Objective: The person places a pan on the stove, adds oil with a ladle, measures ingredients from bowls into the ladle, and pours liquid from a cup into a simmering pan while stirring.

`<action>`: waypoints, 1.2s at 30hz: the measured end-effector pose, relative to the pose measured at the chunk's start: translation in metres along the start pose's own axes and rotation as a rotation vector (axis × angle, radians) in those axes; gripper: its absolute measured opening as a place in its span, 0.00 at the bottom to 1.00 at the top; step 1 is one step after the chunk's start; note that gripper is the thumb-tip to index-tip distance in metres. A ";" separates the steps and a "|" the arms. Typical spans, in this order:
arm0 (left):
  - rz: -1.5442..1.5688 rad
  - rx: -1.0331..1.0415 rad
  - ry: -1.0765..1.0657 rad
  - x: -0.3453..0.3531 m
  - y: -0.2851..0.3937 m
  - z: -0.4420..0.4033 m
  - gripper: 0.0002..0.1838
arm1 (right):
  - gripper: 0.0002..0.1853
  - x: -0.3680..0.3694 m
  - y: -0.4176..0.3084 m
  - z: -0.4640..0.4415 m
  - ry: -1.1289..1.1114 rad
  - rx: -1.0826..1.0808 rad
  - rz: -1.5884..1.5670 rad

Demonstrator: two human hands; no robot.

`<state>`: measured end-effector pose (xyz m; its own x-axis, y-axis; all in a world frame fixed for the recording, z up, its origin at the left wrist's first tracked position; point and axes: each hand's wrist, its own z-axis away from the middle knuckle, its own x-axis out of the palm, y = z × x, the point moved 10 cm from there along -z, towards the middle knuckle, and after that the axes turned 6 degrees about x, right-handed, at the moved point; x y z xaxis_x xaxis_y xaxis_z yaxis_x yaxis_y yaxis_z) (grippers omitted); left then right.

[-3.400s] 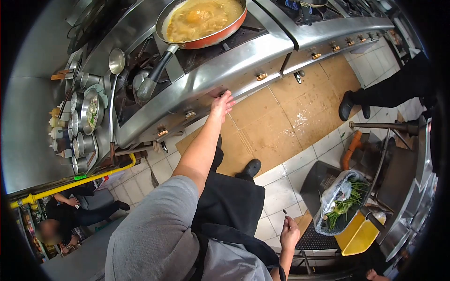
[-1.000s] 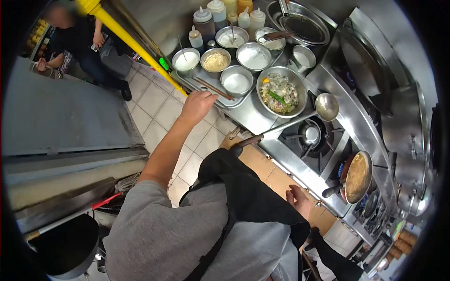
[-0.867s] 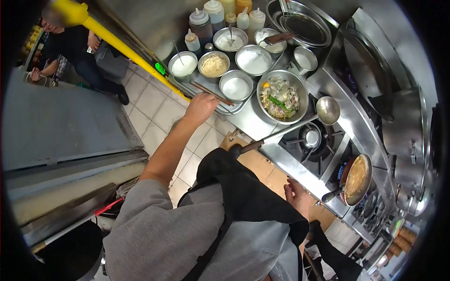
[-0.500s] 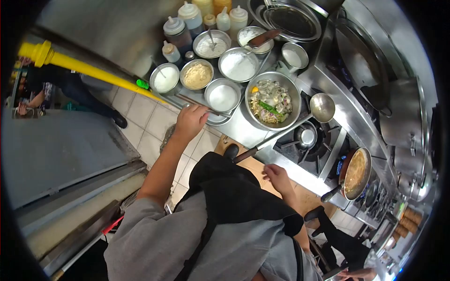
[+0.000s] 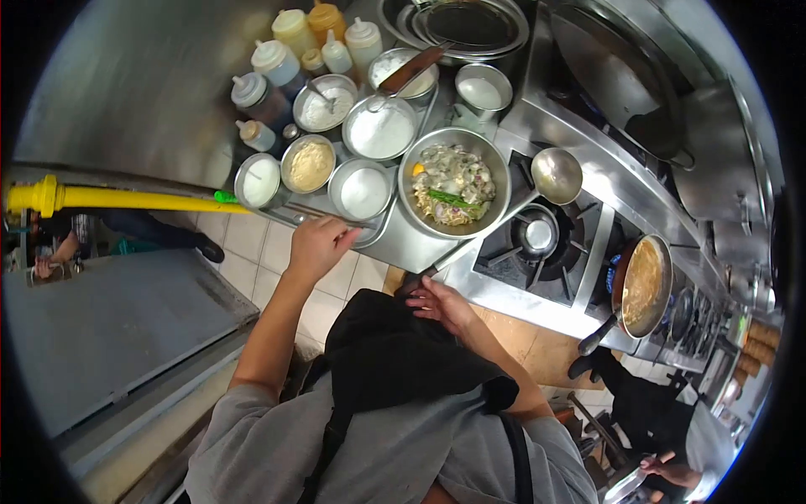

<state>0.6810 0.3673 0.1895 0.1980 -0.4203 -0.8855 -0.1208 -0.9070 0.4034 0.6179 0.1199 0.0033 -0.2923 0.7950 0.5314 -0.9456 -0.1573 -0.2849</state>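
- Bright, whitish light, seemingly from above, covers the tabletop (image 5: 405, 250).
- Strong glare whitens the stove's front edge (image 5: 525, 309); a smaller highlight sits on the ladle (image 5: 557, 176).
- The steel wall (image 5: 126, 101) at the left carries soft, smeared reflections.
- Shade darkens the large wok (image 5: 613, 63) at the far right.
- Wide-lens distortion curves the outer scene inside a black, rounded border.
- The mixing bowl (image 5: 454, 181) looks fairly crisp; small details at the right edge turn soft.
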 end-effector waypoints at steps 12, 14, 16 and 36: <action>-0.113 0.449 0.295 0.033 0.136 -0.243 0.13 | 0.13 -0.050 -0.059 0.071 0.213 -0.399 -0.495; -0.207 0.435 0.154 0.071 0.131 -0.284 0.14 | 0.12 -0.068 -0.054 0.101 0.407 -0.449 -0.429; -0.304 0.411 0.016 0.105 0.126 -0.310 0.15 | 0.11 -0.086 -0.040 0.125 0.539 -0.431 -0.354; -0.352 0.545 -0.105 0.109 0.129 -0.295 0.08 | 0.10 -0.107 0.027 0.209 0.803 -0.387 -0.282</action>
<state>0.9742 0.1961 0.2133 0.2228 -0.0708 -0.9723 -0.5472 -0.8345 -0.0646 0.5937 -0.0919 0.1052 0.2636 0.9634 -0.0482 -0.8111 0.1943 -0.5517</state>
